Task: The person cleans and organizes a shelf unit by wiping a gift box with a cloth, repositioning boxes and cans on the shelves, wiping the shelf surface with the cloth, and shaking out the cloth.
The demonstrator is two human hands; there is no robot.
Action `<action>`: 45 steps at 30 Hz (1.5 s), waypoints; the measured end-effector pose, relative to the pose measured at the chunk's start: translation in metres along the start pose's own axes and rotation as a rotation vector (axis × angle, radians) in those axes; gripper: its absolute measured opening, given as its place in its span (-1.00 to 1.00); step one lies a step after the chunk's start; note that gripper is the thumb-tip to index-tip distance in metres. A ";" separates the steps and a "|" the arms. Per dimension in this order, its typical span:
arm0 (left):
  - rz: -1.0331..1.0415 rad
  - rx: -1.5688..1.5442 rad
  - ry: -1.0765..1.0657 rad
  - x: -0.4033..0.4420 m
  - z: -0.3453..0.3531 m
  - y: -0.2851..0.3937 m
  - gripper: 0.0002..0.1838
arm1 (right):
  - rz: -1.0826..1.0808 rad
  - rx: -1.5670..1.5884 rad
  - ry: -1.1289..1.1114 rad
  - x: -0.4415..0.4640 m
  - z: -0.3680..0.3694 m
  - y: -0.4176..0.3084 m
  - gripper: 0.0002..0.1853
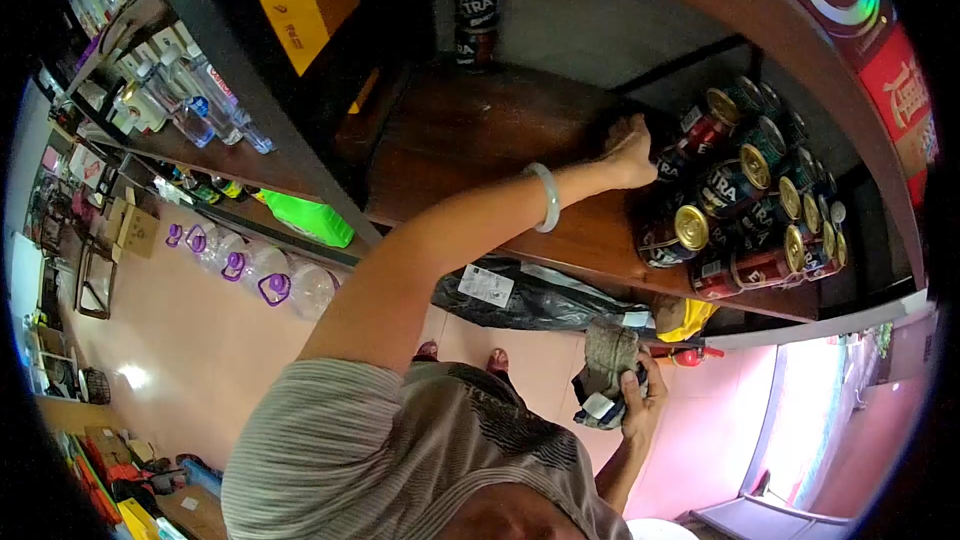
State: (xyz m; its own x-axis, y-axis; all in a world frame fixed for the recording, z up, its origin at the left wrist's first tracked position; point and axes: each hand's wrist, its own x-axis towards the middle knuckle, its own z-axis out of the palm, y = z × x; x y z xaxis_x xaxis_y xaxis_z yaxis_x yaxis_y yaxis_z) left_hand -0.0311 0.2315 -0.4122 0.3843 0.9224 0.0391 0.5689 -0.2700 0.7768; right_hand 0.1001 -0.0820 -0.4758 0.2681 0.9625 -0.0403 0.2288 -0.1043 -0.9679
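Observation:
My left arm, with a pale bracelet (545,197) on the wrist, reaches across the dark wooden shelf (480,130). My left hand (630,155) is closed at the left edge of a group of dark cans (730,187) with gold lids and "TRA" lettering. Its fingers are curled on the far side, and I cannot make out what is in them. Several cans stand or lean close together there, some with red sides. Lower down, in front of the shelf, my right hand (645,395) grips a folded grey-brown cloth (608,360) with a white label.
Two stacked cans (478,15) stand at the shelf's back. A yellow box (305,10) sits in the left compartment. Below are a black plastic-wrapped package (530,295) and large clear bottles (265,275) with purple handles. Red boxes (895,90) border the upper right.

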 end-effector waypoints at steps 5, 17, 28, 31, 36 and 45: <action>-0.151 0.063 0.569 0.004 -0.074 -0.047 -0.01 | 0.129 0.017 0.017 -0.025 0.042 -0.016 -0.58; -0.131 0.056 0.961 0.042 -0.184 -0.141 -0.02 | 0.119 0.021 0.136 -0.056 0.056 -0.010 -0.61; -0.121 0.176 0.948 0.044 -0.206 -0.181 -0.16 | 0.066 0.060 -0.027 -0.004 0.029 -0.007 -0.63; -0.185 0.058 1.016 -0.002 -0.193 -0.121 -0.14 | 0.032 0.015 -0.047 0.001 0.028 0.001 -0.63; -0.135 -0.138 0.923 0.007 -0.193 -0.135 0.20 | 0.111 0.027 -0.085 -0.003 0.029 0.012 -0.64; -0.167 0.044 0.809 0.011 -0.197 -0.133 0.01 | 0.072 0.060 -0.035 -0.014 0.039 0.016 -0.60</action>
State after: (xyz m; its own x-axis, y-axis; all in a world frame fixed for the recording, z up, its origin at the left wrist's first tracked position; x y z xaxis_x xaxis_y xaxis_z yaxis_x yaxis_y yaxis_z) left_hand -0.2456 0.3324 -0.3912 -0.3403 0.8609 0.3783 0.6068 -0.1063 0.7877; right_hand 0.0633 -0.0877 -0.5007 0.2491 0.9613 -0.1179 0.1533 -0.1594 -0.9752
